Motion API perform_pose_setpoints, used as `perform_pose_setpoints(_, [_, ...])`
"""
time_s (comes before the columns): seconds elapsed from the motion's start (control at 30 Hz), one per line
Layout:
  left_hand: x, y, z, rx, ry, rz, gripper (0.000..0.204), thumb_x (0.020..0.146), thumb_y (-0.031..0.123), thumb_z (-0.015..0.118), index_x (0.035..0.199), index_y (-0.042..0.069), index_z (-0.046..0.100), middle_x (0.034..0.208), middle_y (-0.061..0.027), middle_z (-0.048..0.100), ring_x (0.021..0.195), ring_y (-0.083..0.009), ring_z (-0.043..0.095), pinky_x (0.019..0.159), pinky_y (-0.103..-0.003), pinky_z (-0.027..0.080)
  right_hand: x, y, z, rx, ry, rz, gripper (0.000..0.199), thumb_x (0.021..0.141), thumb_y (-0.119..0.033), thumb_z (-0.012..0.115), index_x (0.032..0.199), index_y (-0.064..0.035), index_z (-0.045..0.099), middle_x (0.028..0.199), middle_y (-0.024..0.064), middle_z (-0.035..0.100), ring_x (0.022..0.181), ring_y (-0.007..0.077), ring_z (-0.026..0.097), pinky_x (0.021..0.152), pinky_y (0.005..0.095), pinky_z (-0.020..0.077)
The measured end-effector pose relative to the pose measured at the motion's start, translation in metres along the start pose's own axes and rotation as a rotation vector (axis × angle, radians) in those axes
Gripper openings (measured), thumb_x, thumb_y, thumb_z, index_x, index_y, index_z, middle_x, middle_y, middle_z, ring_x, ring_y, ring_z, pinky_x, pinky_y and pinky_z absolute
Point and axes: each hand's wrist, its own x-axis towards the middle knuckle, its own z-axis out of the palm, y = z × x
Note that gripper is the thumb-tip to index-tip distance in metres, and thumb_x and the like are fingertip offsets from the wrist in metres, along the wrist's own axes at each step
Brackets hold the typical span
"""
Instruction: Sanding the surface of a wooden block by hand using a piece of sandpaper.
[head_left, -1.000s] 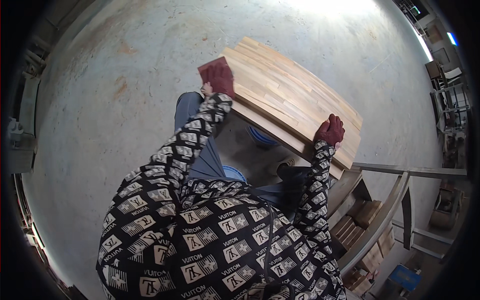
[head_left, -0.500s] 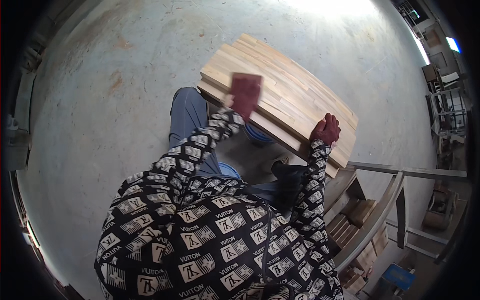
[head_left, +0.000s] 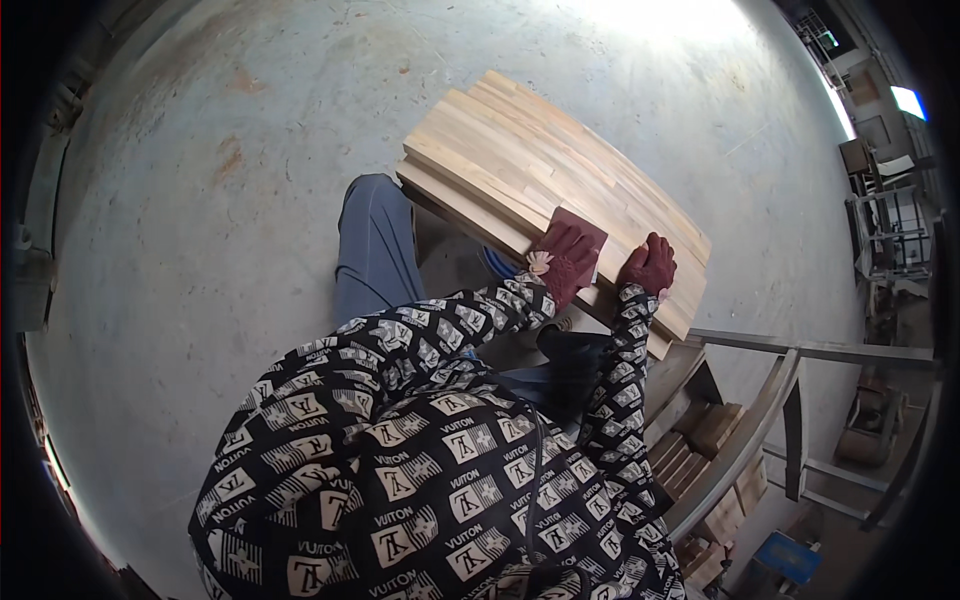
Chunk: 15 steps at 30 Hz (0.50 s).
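A pale wooden panel (head_left: 520,140), made of many glued strips, lies across in front of me on top of another board (head_left: 465,200). My left hand (head_left: 566,252), in a dark red glove, is closed on a dark red sheet of sandpaper (head_left: 592,236) and presses it against the panel near its front edge. To its right, my right hand (head_left: 648,264), gloved in the same red, rests on the panel's right part with its fingers forward and slightly bent. Nothing shows in that hand, though its palm is hidden.
A grey metal frame (head_left: 790,360) stands at my right, with wooden pieces (head_left: 715,425) stacked beside it. Below lies a blue object (head_left: 787,557). Shelving and equipment (head_left: 890,235) line the far right. Concrete floor (head_left: 250,180) surrounds the panel.
My left hand has moved right and nearer along the panel with the sandpaper, from the left part to beside my right hand. The right hand has stayed almost still.
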Motion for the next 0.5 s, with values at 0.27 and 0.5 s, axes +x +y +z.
perform_pose_setpoints(0.27, [-0.047,-0.194,-0.035,0.448,0.286,-0.307,0.053,0.086,0.03,0.062,0.135,0.01,0.054,0.143,-0.0188,0.048,0.133,-0.0407,0.042,0.116,-0.057,0.025,0.009,-0.014,0.0,0.032,0.013,-0.018,0.014,0.084,-0.011,0.052,0.095,-0.005,0.059,0.093,0.0126,0.059,0.094,0.0333,0.057,0.083,0.0463,0.0434])
perform_pose_setpoints(0.5, [-0.009,-0.172,-0.019,0.418,0.245,-0.56,0.057,0.089,0.032,0.06,0.138,0.006,0.051,0.141,-0.0174,0.05,0.135,-0.04,0.042,0.117,-0.058,0.024,0.007,-0.01,0.0,0.018,0.004,-0.011,0.019,0.085,-0.011,0.051,0.1,-0.0046,0.061,0.095,0.0132,0.061,0.096,0.0341,0.058,0.084,0.0461,0.0445])
